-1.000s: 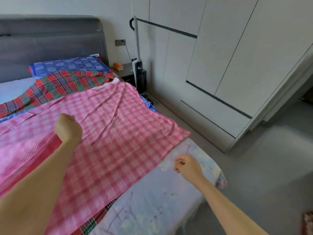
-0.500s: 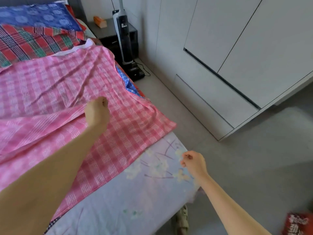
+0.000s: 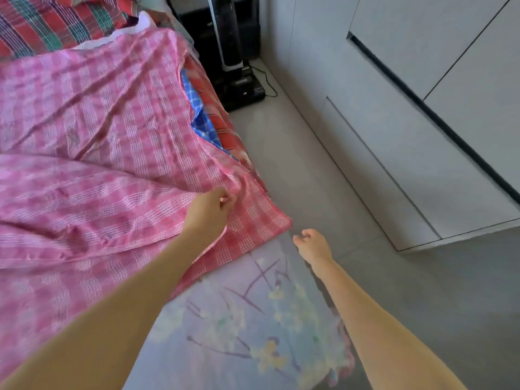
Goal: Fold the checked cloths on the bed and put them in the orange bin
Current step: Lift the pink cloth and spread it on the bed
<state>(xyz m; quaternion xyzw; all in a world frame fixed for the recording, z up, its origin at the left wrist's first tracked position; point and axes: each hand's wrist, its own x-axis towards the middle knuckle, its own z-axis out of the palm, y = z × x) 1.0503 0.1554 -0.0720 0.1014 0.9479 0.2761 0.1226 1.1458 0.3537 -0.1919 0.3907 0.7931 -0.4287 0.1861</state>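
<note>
A pink checked cloth [image 3: 92, 142] lies spread and rumpled over the bed, one layer folded across it. My left hand [image 3: 209, 212] pinches a fold of this cloth near its right edge, close to the near corner. My right hand [image 3: 311, 244] hovers just right of that corner, fingers loosely curled and holding nothing. A blue checked cloth [image 3: 201, 123] and a red checked cloth [image 3: 222, 119] peek out from under the pink one at the bed's side. Another red and green checked cloth [image 3: 53, 23] lies at the head end. The orange bin is out of view.
The floral bedsheet [image 3: 239, 319] shows at the near corner of the bed. An upright vacuum cleaner [image 3: 232, 49] stands on its dock with a cable beside a dark nightstand. White wardrobe doors [image 3: 422, 122] line the right across a strip of grey floor.
My left hand has travelled right across the pink cloth, dragging a fold toward the bed's edge. My right hand has moved toward the cloth's near corner. The view has tilted down.
</note>
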